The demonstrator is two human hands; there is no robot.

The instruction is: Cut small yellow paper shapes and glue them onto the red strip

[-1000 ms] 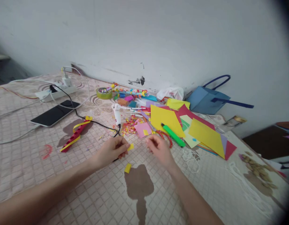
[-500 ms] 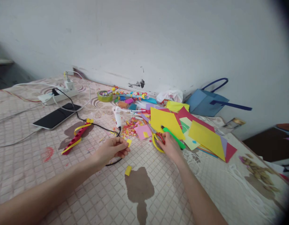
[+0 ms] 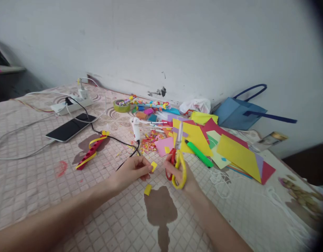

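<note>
Left hand (image 3: 135, 169) pinching yellow scrap (image 3: 153, 166), right hand (image 3: 189, 179) gripping scissors (image 3: 178, 146), red and yellow handles (image 3: 184, 174)

Phone (image 3: 69, 128) near white power strip (image 3: 62, 109); blue bag (image 3: 236, 113) by wall (image 3: 140, 42).

Scissors (image 3: 178, 149) sl. blurry, poss. closed
</note>
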